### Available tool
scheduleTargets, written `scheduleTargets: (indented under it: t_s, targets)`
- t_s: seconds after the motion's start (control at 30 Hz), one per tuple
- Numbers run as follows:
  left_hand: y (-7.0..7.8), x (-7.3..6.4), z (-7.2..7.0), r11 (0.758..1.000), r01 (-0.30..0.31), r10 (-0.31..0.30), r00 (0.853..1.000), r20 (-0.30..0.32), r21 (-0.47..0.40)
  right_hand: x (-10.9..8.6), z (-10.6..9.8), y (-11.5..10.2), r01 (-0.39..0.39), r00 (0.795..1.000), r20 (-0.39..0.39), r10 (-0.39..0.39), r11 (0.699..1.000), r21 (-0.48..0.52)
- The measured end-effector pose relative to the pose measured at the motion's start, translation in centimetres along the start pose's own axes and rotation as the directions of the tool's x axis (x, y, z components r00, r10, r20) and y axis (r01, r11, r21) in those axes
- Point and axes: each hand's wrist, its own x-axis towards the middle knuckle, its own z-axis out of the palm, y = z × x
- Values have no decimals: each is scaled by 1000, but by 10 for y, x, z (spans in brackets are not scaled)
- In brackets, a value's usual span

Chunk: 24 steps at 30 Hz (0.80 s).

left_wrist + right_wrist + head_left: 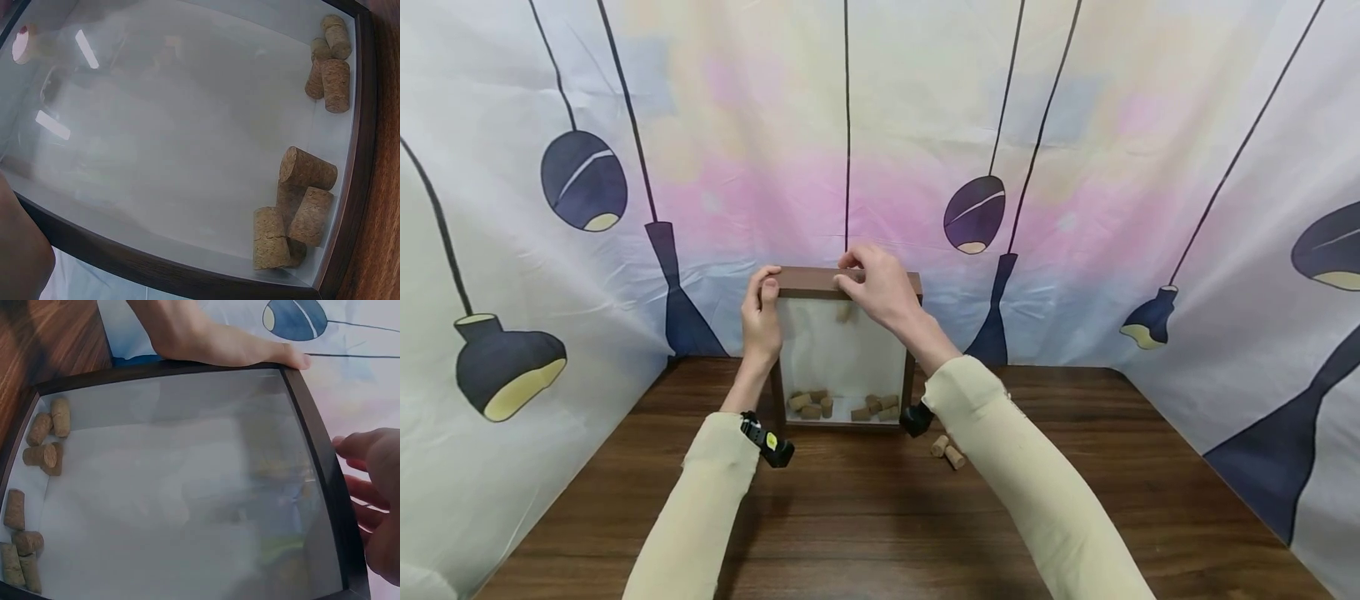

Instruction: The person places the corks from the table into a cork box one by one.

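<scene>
A shallow shadow box (850, 282) with a dark wood frame and clear front stands upright on the table. My left hand (762, 317) grips its upper left corner, thumb on the front. Above the top edge is my right hand (880, 287), fingers loosely bent, thumb tip at the frame; nothing shows between them in the right wrist view. Just below that hand, a blurred cork (843, 311) is behind the clear front. Several corks (336, 86) lie heaped in one bottom corner, and several more corks (308, 169) in the other.
Two loose corks (953, 457) lie on the brown wooden table (865, 517), to the right of the box. Behind the box hangs a pastel cloth (760, 167) printed with dark lamps, and it covers the sides too.
</scene>
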Motion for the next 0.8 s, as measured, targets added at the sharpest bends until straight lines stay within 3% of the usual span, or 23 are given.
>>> scheduleTargets:
  t_s: [0.17, 0.53, 0.8]
  targets:
    - [0, 1, 1, 1000, -5, 5, 1000, 0, -8, -11, -10, 3, 12, 1000, -27, -13, 999, -32]
    - [0, 3, 5, 1000, -8, 8, 1000, -13, -28, -62, -42, 32, 40, 984, -174, -27, 997, 71]
    - [-2, 1, 2, 1000, -11, 10, 1000, -28, -23, -103, -49, 55, -5, 988, -155, 17, 997, 82]
